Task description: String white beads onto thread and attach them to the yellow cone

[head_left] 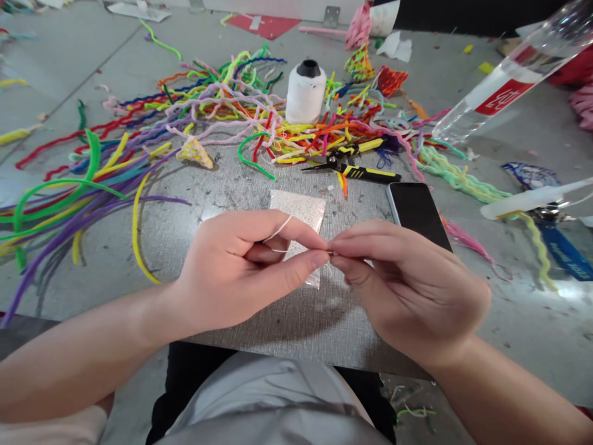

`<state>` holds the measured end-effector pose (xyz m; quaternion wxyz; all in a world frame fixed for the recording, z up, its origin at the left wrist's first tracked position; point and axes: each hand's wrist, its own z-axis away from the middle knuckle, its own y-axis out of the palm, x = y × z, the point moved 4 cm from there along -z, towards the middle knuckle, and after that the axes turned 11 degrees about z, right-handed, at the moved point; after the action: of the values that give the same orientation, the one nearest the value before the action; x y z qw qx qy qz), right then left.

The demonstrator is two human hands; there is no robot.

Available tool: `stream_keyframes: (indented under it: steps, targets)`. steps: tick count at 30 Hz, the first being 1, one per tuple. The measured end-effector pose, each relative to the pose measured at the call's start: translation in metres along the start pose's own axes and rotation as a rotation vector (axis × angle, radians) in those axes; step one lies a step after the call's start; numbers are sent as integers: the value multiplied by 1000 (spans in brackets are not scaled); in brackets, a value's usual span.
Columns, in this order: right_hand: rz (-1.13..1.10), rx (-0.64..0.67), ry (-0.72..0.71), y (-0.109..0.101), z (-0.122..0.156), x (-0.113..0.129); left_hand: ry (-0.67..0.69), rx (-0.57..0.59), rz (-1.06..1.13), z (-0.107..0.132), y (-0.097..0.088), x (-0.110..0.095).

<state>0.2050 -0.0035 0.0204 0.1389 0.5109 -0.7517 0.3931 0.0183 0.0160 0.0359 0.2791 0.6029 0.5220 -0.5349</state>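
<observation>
My left hand [259,266] pinches a thin white thread [279,230] between thumb and forefinger, with a loop of it running back over the fingers. Fingertip to fingertip with it, my right hand [398,278] is closed in a pinch on the same thread. Whether something tiny sits between the fingertips is too small to tell. Under the hands lies a small clear packet of whitish grains [301,207], partly hidden by my left hand. A phone [417,210] with a dark screen rests just beyond my right hand.
Behind the hands stand a white thread spool [306,96] and pliers with yellow-black handles [370,173], among many coloured fuzzy stems [222,105]. A clear bottle [504,86] tilts at right, near a white glue gun nozzle-like tool [523,201]. More long stems [92,191] spread at left.
</observation>
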Motion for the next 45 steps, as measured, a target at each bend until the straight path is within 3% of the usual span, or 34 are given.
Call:
stream_keyframes:
  steps: [26, 45]
  targets:
    - [-22, 18, 50, -1, 1, 0, 27, 4, -16, 0, 1, 2]
    - [26, 24, -24, 0, -2, 3, -8, 3, -4, 0, 2, 3]
